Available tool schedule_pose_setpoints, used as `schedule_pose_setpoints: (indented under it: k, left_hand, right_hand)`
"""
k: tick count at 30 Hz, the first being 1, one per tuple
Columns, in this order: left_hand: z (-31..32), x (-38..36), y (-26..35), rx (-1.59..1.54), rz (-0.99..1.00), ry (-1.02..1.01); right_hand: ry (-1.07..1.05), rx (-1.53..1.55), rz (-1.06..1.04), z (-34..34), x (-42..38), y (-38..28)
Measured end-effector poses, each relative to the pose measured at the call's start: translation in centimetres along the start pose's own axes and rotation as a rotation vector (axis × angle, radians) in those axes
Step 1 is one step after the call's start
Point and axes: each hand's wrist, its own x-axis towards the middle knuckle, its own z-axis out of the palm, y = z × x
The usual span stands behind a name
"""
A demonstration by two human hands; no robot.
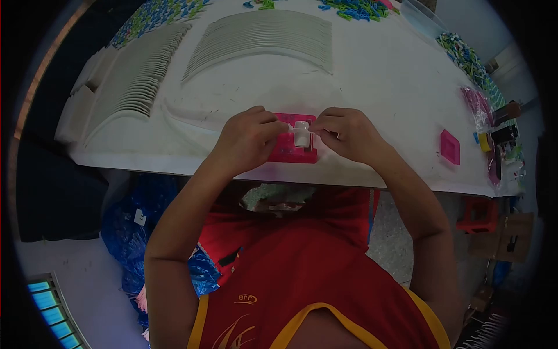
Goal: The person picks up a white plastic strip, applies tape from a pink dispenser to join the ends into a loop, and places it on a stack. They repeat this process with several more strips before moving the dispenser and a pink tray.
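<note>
A bright pink rectangular holder (295, 157) lies near the front edge of the table. On it is a small white glossy block-like piece (301, 138). My left hand (251, 136) is at the holder's left side, its thumb and fingers pinched together by the white piece. From the other side, my right hand (346, 132) pinches close to the piece's upper right. Something thin and whitish shows at the fingertips of both hands, too small to name. The fingers partly hide the holder.
Thin pale strips lie in overlapping rows, one row (261, 35) at the back and another (136, 75) at left. Piles of blue and green small pieces (357, 9) sit along the far edge. At right are a small pink tray (449, 147) and a yellow roll (484, 141).
</note>
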Motion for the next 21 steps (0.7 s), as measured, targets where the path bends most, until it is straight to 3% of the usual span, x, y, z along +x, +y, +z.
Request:
schedule_pose_setpoints:
  k: [10,15,19,21]
  left_hand:
    - [0.9,0.2,-0.1,-0.049,0.051,0.072]
    - [1.2,0.5,-0.1,-0.078,0.064,0.079]
    - [1.3,0.6,-0.2,-0.062,0.075,0.055]
    - [1.3,0.8,-0.1,-0.059,0.079,0.049]
  right_hand:
    - [-0.022,0.023,0.142,-5.3,-5.4,1.8]
    - [0.058,-0.075,0.428,-10.0,-12.0,3.4]
    - [0.139,-0.125,0.495,-13.7,-18.2,5.9]
    - [0.127,-0.239,0.667,-15.7,-20.3,6.2]
